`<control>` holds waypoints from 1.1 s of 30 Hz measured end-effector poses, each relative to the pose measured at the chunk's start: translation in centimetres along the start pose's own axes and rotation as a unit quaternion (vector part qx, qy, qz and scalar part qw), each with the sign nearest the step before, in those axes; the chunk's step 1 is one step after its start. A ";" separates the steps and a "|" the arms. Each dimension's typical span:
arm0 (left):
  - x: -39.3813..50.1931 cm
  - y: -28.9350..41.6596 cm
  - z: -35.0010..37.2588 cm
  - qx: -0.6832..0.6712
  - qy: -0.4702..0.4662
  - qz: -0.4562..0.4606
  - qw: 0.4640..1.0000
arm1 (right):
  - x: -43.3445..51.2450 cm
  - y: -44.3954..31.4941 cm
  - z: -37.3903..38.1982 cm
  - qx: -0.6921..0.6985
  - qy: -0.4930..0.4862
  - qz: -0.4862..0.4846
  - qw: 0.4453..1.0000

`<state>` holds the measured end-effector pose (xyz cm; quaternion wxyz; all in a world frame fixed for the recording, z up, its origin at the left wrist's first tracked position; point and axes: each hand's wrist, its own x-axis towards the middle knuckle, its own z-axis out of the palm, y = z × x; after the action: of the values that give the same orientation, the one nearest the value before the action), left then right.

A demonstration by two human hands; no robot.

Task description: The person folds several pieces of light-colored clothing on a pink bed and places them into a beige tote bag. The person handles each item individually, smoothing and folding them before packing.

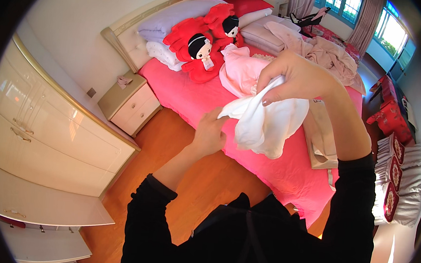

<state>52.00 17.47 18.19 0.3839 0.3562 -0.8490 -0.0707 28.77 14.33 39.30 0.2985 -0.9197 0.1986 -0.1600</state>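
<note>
A white cloth garment hangs bunched in the air between my hands, over the edge of the pink bedspread. My left hand pinches its left corner between thumb and fingers. From above, my right hand grips the upper part, thumb on the near side. The garment's exact kind cannot be told from its folds. Behind it on the bed lies a pink garment with ruffled trim. A beige bag rests on the bed beside my right forearm, partly hidden by the cloth and that arm.
Red plush dolls and pillows lie near the headboard. Crumpled pale pink bedding covers the far side. A nightstand stands left of the bed, near a cream wardrobe with an open door. A cushioned seat is at right.
</note>
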 end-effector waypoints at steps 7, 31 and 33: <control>-0.7 1.4 -0.2 -0.521 -0.275 -0.266 0.763 | -0.6 2.0 -1.3 -0.052 0.012 0.052 0.997; 1.2 -2.1 -6.9 -0.320 0.101 -0.278 0.900 | -4.8 9.5 -2.1 0.046 0.143 0.212 0.966; 1.3 -4.9 -7.1 -0.247 0.089 -0.226 0.938 | -4.1 11.0 -2.4 0.027 0.142 0.193 0.970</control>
<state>59.08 14.04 21.98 0.5077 0.4377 -0.6639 -0.3314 21.23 6.92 33.66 0.3176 -0.8233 0.4081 -0.2341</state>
